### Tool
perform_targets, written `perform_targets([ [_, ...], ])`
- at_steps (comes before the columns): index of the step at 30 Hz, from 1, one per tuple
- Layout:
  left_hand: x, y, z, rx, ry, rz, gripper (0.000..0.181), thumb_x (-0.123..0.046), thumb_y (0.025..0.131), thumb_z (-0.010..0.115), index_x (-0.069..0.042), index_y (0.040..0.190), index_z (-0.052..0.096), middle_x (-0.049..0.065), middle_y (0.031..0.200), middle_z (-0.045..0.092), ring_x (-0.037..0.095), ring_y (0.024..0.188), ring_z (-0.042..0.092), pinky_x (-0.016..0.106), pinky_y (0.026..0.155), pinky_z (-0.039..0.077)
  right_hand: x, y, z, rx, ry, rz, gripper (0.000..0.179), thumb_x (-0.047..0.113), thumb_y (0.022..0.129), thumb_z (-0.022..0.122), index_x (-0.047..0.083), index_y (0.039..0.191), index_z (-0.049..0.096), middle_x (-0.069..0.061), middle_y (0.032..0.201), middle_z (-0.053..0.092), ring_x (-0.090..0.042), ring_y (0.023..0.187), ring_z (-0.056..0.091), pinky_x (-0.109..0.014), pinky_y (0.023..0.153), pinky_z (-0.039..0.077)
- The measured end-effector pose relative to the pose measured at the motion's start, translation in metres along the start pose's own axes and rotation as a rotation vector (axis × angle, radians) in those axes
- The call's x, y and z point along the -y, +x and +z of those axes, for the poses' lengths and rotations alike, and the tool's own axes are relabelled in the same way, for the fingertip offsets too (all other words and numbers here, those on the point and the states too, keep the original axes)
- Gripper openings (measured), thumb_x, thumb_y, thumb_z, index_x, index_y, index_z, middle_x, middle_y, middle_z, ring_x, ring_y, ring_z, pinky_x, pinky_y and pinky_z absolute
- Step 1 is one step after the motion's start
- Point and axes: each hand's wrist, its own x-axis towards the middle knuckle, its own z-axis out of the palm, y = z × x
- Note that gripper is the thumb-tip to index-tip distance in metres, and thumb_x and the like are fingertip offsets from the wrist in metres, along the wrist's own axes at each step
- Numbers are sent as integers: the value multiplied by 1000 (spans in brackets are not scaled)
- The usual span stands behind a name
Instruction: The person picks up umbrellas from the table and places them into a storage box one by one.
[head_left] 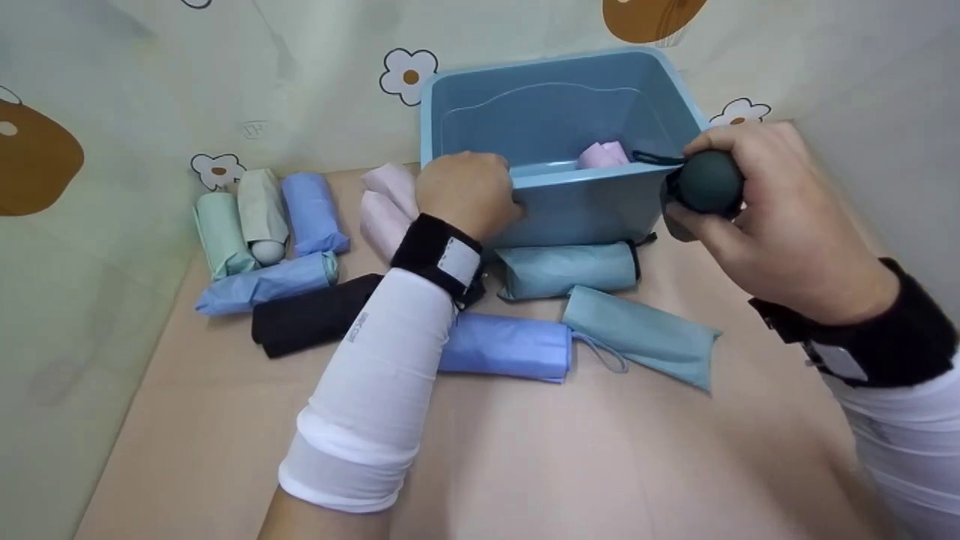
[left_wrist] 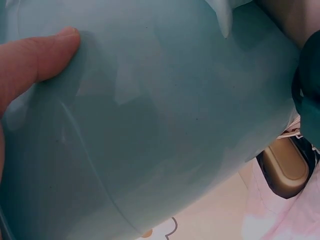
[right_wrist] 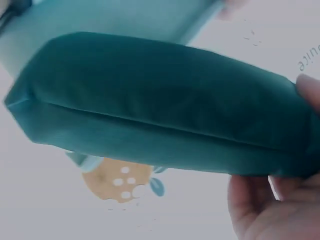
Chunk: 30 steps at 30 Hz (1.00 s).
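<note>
My left hand (head_left: 469, 195) grips the near rim of a blue plastic bin (head_left: 585, 210), left of its middle. In the left wrist view its thumb (left_wrist: 55, 55) lies against the bin's wall. To the right, my right hand (head_left: 795, 217) holds a dark green folded umbrella (head_left: 711, 182) beside the bin's near right corner. The umbrella's rounded handle end faces up, with a dark strap by the rim. Its long sleeve (right_wrist: 165, 105) stretches away from the fingers in the right wrist view. Inside the bin lies a pink bundle (head_left: 602, 154), partly hidden by the near wall.
Before the bin lie two teal folded umbrellas (head_left: 566, 271) (head_left: 641, 337) and a blue one (head_left: 510, 346). Left of it are a black one (head_left: 315, 316), pink ones (head_left: 384, 221), and several green and blue ones (head_left: 315, 214). A patterned curtain (head_left: 315, 82) stands behind.
</note>
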Motion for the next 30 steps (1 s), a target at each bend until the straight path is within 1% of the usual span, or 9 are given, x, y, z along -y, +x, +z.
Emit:
perform_targets([
  [3,0,0,0,-9,-7,-1,36,-49,87,75,-17,103,76,5,97,77,29,85,70,48,72,57,2,9,-1,-67,0,-27,38,-3,88,77,-10,120,58,-23,112,66,-36,109,51,-39,96,27],
  [7,-1,-1,1,-14,-17,3,34,-46,87,74,-16,102,77,6,95,77,29,83,69,49,71,57,2,17,0,-111,9,-28,39,1,91,75,-8,125,58,-23,118,66,-12,118,42,-34,95,25],
  [10,-2,-2,0,-23,-17,10,31,-44,87,74,-16,100,76,6,96,78,30,85,70,49,72,57,0,22,1,-170,16,-39,40,6,94,74,-7,128,58,-25,123,61,-7,122,41,-31,96,32],
  [14,-1,-1,-1,-25,-13,12,31,-46,88,73,-16,96,76,6,95,77,30,85,71,49,73,57,-3,32,5,-287,43,-17,42,11,93,75,-4,130,61,-22,124,61,-19,121,55,-30,102,43],
  [16,-1,0,0,-15,-8,8,32,-47,88,73,-16,98,76,6,95,77,29,85,70,49,72,57,-4,39,8,-306,54,5,43,11,93,76,-3,130,61,-20,123,62,-19,121,56,-31,106,44],
  [18,-1,0,1,-11,-7,4,32,-47,89,73,-16,98,75,5,94,76,29,84,70,49,72,57,-5,46,13,-294,55,14,42,10,94,76,-3,130,60,-19,124,63,-20,122,58,-32,109,45],
  [22,-2,1,2,-13,-8,2,32,-45,88,73,-16,100,76,5,95,77,29,84,70,49,72,57,-12,57,25,-213,33,45,41,13,98,72,-5,132,58,-23,129,62,-27,127,56,-37,113,43],
  [25,-2,1,2,-13,-10,-10,32,-45,88,73,-16,101,76,5,95,77,29,84,69,48,72,57,-23,62,40,-135,27,105,40,16,100,71,-4,131,57,-23,131,62,-31,129,56,-41,115,42],
  [30,-4,-1,3,-7,-19,-14,29,-43,88,72,-16,100,76,4,91,75,28,81,68,47,70,56,-48,63,70,-7,41,264,36,15,100,71,-1,130,58,-19,132,62,-29,130,58,-45,117,43],
])
